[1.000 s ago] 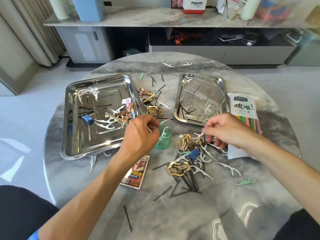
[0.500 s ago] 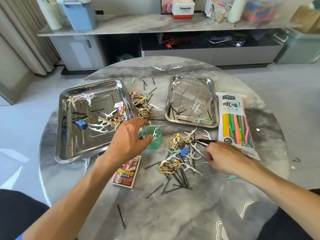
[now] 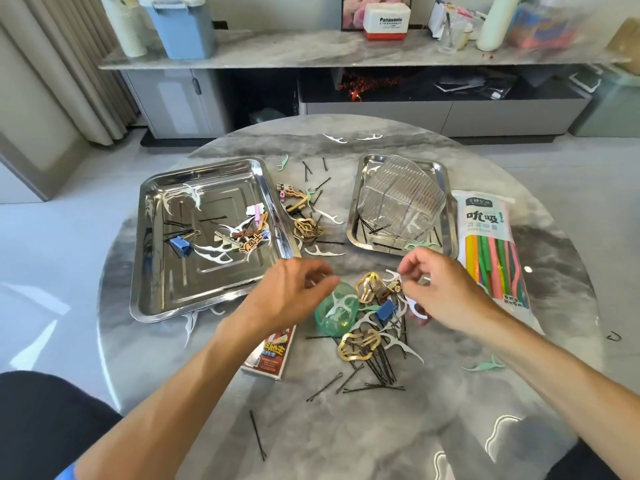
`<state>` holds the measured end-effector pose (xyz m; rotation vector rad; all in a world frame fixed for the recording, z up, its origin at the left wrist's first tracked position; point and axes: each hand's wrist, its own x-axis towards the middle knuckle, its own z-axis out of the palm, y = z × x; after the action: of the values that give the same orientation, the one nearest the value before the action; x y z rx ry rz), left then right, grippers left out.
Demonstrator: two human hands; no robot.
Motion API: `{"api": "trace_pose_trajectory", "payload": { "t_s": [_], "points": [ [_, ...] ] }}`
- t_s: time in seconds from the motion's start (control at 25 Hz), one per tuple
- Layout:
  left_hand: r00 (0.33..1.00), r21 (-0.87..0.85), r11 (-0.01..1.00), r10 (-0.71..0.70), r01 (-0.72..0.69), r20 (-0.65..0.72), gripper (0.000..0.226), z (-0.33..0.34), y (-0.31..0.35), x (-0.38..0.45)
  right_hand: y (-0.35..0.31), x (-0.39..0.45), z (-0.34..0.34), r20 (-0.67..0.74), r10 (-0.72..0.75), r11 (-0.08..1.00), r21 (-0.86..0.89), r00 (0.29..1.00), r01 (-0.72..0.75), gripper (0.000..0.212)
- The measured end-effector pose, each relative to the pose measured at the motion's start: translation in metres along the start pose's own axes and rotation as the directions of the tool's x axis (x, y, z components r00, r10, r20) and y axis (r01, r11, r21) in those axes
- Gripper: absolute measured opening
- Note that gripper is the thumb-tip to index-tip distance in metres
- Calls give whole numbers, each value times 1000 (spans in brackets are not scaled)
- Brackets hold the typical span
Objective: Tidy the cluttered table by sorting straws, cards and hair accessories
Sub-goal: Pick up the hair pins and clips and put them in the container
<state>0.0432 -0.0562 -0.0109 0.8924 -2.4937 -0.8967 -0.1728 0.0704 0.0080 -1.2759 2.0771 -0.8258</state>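
Left hand (image 3: 287, 292) hovers over the green cup (image 3: 337, 311), fingers loosely curled, grip holding nothing; right hand (image 3: 446, 289) hangs over the central pile of gold hair clips (image 3: 358, 344) and black pins, fingertips pinched together, on what I cannot tell. Straw pack (image 3: 491, 244) lies right on the surface (image 3: 381, 427), card box (image 3: 272, 351) near the left wrist, big tray (image 3: 204, 237) left.

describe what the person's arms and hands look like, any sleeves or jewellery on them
Both forearms are bare up to the frame edge. The left hand and right hand show no rings, watch or gloves. A small patch of blue fabric shows by the left arm at the bottom edge, possibly a sleeve. Dark clothing fills the lower left corner.
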Motion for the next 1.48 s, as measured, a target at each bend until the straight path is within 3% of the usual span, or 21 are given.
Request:
{"api": "trace_pose_trajectory", "payload": {
  "t_s": [0.04,0.12,0.2,0.32,0.44,0.56,0.68,0.8,0.92,1.04,1.16,1.24,1.36,1.48],
  "points": [
    [999,23,999,24,-23,-41,26,-3,0,6,-12,2,-1,45,24,989,146,999,-30,16],
    [993,156,986,73,-57,-97,20,-9,-1,26,-37,7,3,130,8,975,220,991,-37,18],
    [994,327,942,96,-76,-45,23,-11,-2,50,-59,14,17,158,-45,992,121,986,26,18],
    [989,531,838,59,-124,138,23,-4,-9,77,-77,21,37,138,-121,987,-92,983,134,12],
    [982,560,818,27,-130,188,14,5,-20,84,-66,22,23,68,-206,962,-171,976,215,8],
    [979,559,808,109,-187,170,14,10,-29,80,-30,26,-16,11,-93,980,-178,996,93,11],
    [971,620,749,147,-234,188,23,13,-33,75,6,31,-36,-73,12,938,-345,997,-37,13],
    [984,560,809,134,-176,117,20,4,-17,74,18,27,-34,-70,-24,876,-482,997,-13,12],
    [988,398,904,152,-156,41,11,-17,4,61,17,8,-15,139,-41,820,-560,989,113,17],
    [962,258,928,243,-268,123,11,-42,15,29,13,-9,13,290,10,756,-628,957,183,28],
    [936,248,929,200,-274,288,13,-48,18,5,9,-12,26,231,52,720,-682,972,124,37],
    [930,277,925,166,-262,328,15,-40,18,-1,9,-12,29,207,77,731,-677,975,86,30],
    [951,273,937,143,-219,273,14,-26,19,0,10,-13,26,247,179,796,-605,952,7,16],
    [973,211,961,139,-178,187,10,-24,17,2,6,-11,7,319,292,871,-477,902,-113,16]
  ]
}}
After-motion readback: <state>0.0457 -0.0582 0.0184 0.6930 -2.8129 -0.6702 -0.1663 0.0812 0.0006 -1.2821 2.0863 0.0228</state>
